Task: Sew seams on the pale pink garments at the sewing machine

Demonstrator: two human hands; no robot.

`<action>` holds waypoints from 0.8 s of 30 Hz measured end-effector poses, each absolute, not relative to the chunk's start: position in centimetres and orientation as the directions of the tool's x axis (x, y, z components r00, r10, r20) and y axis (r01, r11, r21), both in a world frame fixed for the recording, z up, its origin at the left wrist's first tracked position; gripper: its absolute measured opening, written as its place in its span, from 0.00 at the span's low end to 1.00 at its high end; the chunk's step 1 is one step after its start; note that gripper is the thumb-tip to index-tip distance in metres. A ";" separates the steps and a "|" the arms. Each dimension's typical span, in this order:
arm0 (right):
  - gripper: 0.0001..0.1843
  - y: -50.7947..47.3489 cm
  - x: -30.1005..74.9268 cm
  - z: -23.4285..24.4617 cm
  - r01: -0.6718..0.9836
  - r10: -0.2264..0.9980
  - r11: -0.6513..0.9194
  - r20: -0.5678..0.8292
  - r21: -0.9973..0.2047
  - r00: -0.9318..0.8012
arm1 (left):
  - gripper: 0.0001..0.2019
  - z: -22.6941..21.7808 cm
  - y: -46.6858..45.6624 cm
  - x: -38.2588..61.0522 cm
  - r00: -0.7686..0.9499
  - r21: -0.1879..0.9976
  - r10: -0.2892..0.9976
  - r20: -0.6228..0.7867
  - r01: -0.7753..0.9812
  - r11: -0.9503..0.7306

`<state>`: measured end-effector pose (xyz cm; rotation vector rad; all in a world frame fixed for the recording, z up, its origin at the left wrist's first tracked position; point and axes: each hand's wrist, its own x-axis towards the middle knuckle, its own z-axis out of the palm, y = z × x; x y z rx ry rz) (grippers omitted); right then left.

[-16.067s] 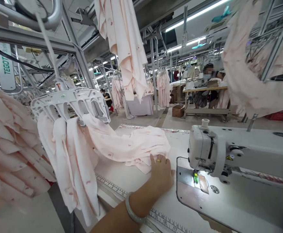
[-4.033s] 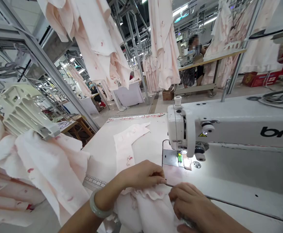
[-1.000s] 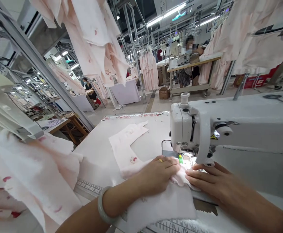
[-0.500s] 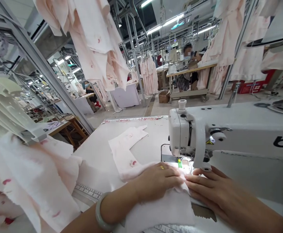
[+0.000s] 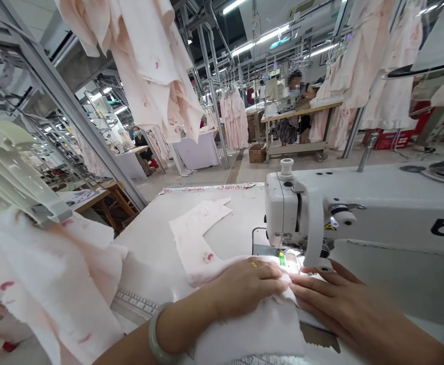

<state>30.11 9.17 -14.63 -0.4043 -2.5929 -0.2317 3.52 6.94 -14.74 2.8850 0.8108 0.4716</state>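
Observation:
A pale pink fabric piece [image 5: 250,332] with small red prints lies across the sewing machine bed, its edge in the lit area by the needle. My left hand [image 5: 244,284], with a yellow ring, lies flat on this cloth just left of the presser foot; its fingertips press down on it. On the right, my right hand [image 5: 332,296] lies with fingers stretched out, fingertips on the cloth edge close to the left ones. The white sewing machine [image 5: 286,213] stands over the fingertips. A bright green piece [image 5: 281,257] sits by the needle, which I cannot make out.
Printed fabric pieces [image 5: 54,284] hang from a pale plastic clamp [image 5: 20,172] at left. A measuring tape strip [image 5: 138,301] runs along the table [image 5: 149,243]. More garments [image 5: 149,56] hang overhead. A person [image 5: 298,91] sits at another workstation behind.
Both hands and the cloth stay in nearly the same place by the needle. The view has shifted very slightly.

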 end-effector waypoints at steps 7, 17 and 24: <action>0.16 9.1 30.3 -14.5 0.329 0.198 0.930 0.533 0.162 -0.823 | 0.15 -15.2 7.1 3.3 0.799 0.145 0.554 0.232 0.535 -0.832; 0.26 10.3 31.3 -16.2 0.331 0.311 0.942 0.507 -0.053 -0.804 | 0.15 -13.4 8.5 3.1 0.875 0.117 0.456 0.163 0.442 -0.889; 0.27 10.5 31.3 -17.7 0.338 0.251 0.940 0.560 0.056 -0.790 | 0.15 -13.7 8.6 3.4 0.883 0.056 0.442 0.156 0.439 -0.897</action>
